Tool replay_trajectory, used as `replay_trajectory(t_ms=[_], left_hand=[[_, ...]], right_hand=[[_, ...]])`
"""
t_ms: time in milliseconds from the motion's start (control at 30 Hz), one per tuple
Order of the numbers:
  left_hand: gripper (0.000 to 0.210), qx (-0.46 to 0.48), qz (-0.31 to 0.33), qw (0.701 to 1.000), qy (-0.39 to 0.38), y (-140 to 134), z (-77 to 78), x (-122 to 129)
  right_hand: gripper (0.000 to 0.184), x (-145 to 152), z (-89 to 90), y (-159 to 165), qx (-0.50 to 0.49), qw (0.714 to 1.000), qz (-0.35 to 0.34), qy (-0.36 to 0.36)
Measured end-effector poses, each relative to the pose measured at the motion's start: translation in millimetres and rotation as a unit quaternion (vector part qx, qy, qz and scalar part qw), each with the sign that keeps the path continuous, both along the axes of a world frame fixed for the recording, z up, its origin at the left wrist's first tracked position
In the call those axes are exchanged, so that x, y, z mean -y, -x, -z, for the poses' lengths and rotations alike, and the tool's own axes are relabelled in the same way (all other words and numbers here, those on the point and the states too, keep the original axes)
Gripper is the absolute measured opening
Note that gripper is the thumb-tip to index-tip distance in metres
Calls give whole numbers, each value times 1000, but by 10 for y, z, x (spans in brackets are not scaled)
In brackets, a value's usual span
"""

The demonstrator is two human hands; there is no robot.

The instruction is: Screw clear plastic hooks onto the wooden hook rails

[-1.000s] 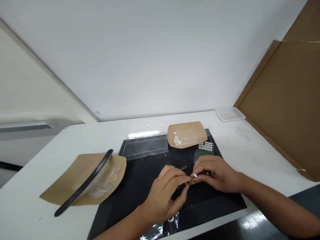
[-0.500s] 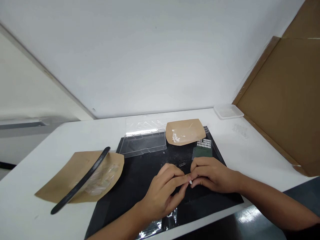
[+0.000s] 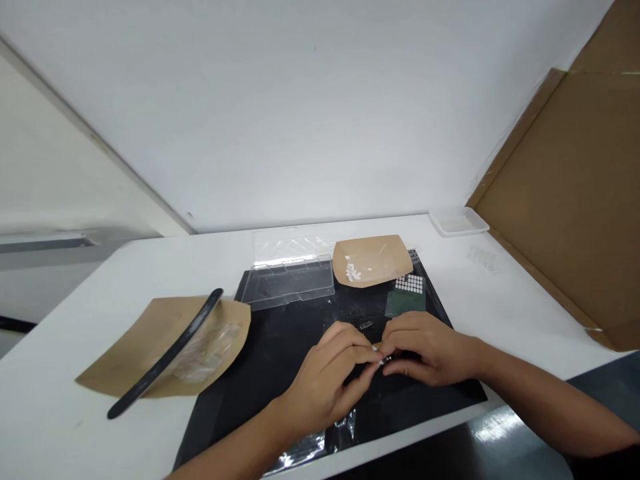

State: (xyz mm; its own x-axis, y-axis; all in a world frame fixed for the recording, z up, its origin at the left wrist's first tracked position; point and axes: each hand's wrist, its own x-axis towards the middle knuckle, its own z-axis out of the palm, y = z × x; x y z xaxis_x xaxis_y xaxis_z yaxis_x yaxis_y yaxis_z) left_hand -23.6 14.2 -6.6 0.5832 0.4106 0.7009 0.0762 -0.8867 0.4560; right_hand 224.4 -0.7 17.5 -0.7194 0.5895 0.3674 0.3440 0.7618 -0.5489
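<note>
Over the black mat [image 3: 280, 347] my two hands meet, fingertips nearly touching. My left hand [image 3: 330, 377] pinches with thumb and index finger. My right hand [image 3: 433, 348] is also closed, its thumb and fingers facing the left fingertips. Between them shows a tiny whitish piece [image 3: 384, 361]; its kind is too small to make out, and the fingers cover most of it. A small clear piece [image 3: 367, 325] lies on the mat just beyond my hands. Past my right hand is a sheet of white round dots [image 3: 409, 285] with a dark green lower part.
A brown paper tray [image 3: 385, 257] with small white bits stands at the back. Left of it are clear plastic panels [image 3: 290, 283]. Another brown tray [image 3: 125, 333] holds clear pieces under a black strip [image 3: 165, 357]. A translucent container [image 3: 459, 223] sits near the cardboard wall [image 3: 575, 200].
My fingers have shifted slightly around the tiny piece, and the left fingertips sit a little differently against it. The whole view has moved slightly; the other things stay in place.
</note>
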Motion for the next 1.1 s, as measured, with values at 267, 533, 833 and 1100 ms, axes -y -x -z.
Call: replay_trajectory(t_ms=[267,533,833,1100], left_hand=[[20,2,-16,998,59,26,-62,36],[20,-14,9,996,82,32,-122,78],[15,-10,-19,996,88,36,-129,63],[28,-1,-20,1000,-5,26,-118,27]], right_hand=[[17,14,-6,4,-38,999,14,4],[23,17,66,45,-43,995,20,-93],[17,19,35,57,-86,992,26,-93],[11,84,83,115,-89,975,125,-161]])
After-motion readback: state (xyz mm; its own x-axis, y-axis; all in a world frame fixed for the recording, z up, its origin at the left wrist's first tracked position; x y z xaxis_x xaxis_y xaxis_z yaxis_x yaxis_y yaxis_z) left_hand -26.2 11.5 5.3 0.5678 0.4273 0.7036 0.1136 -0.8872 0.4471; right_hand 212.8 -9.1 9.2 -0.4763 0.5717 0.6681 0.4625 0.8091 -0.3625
